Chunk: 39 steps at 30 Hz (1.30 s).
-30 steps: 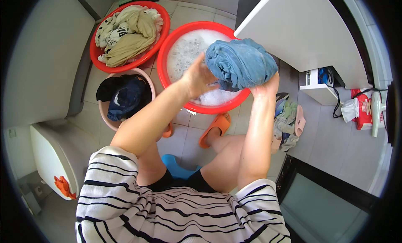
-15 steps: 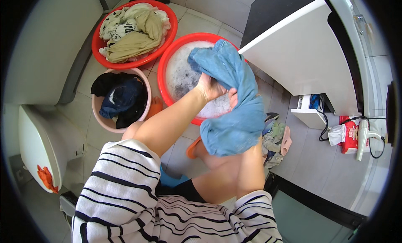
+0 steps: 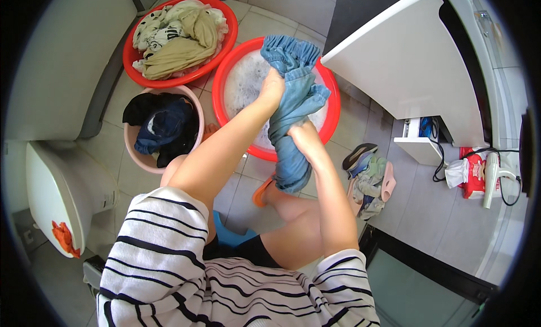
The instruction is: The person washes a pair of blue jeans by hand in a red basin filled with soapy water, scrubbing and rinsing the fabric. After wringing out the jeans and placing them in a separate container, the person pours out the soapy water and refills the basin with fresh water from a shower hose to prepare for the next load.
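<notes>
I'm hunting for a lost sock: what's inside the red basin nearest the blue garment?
The red basin shows bubbly white suds. They hide whatever lies below, and the blue garment blocks part of the view.

The blue garment [image 3: 301, 82] over there looks like matt, deeply creased denim. The red basin [image 3: 334, 110] below it is smooth, shiny plastic; the pink tub [image 3: 199, 115], duller plastic. I see a smooth, glossy white cabinet door [image 3: 389, 56] and a striped shirt [image 3: 160, 231] of soft, matt cloth.
</notes>
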Tool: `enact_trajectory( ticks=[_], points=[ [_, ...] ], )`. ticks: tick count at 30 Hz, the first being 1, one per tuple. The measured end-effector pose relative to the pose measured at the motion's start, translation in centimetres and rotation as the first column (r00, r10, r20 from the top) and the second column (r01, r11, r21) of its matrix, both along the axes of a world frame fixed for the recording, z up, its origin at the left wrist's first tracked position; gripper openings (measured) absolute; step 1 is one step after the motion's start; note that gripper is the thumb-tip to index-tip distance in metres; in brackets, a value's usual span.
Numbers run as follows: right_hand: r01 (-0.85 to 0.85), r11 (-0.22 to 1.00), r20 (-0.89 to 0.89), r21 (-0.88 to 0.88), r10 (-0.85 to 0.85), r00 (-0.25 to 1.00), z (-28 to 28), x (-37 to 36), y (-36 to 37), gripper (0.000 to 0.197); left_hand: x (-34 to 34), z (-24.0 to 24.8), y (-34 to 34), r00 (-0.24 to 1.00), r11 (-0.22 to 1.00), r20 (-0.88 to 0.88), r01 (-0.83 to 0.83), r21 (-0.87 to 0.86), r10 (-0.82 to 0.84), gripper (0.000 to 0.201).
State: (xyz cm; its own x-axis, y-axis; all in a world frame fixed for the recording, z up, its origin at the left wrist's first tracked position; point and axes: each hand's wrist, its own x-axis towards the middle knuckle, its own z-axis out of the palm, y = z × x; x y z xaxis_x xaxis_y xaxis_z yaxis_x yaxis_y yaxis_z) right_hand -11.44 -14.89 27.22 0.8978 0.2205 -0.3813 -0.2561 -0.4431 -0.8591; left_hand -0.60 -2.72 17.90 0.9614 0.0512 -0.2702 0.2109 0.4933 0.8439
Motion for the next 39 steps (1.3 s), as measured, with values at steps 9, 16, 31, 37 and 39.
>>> enact_trajectory(
  ticks=[9,16,31,37,39],
  points=[
    [0.210,0.779,-0.275,0.590,-0.051,0.960,1.8,-0.6,-2.4,0.072,-3.6,6.9,-1.6,0.983,0.720,-0.081,-0.062,0.691,0.162,0.064],
    [0.307,0.718,-0.322,0.625,-0.121,0.939,2.5,-0.1,-2.1,0.078,-5.4,11.4,-2.9,0.939,0.774,-0.338,0.164,0.611,0.068,0.078],
    [0.465,0.410,-0.378,0.785,-0.277,0.883,6.5,1.7,-2.0,0.059,-3.8,7.2,1.9,0.848,0.835,-0.513,-0.185,-0.517,-0.130,0.083],
    [0.317,0.404,-0.369,0.858,0.056,0.928,6.4,1.4,-3.0,0.060,-2.3,8.4,5.1,0.936,0.593,0.225,0.346,-0.727,-0.270,0.103],
    [0.437,0.474,-0.472,0.765,-0.050,0.880,5.6,1.4,-3.4,0.058,-1.6,8.1,6.1,0.853,0.581,0.344,0.521,-0.626,-0.394,0.086]
  ],
)
